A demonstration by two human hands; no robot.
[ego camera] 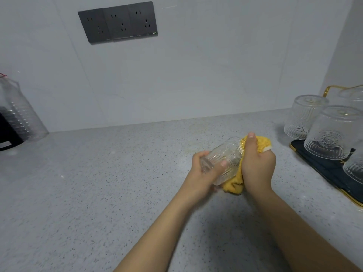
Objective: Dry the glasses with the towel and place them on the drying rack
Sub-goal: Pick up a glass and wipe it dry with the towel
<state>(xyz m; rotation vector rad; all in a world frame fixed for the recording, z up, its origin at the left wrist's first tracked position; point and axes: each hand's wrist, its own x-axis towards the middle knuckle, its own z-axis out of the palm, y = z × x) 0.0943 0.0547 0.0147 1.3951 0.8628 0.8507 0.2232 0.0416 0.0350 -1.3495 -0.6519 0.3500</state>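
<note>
Left hand grasps the tilted ribbed clear glass; right hand clenches the yellow towel against its rim, above the bench.

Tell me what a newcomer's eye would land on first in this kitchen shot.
First the yellow towel at centre right, bunched in the right hand against the mouth of a ribbed glass that the left hand holds tilted above the speckled counter. Then the upturned glasses on the gold-edged drying rack at far right.
</note>
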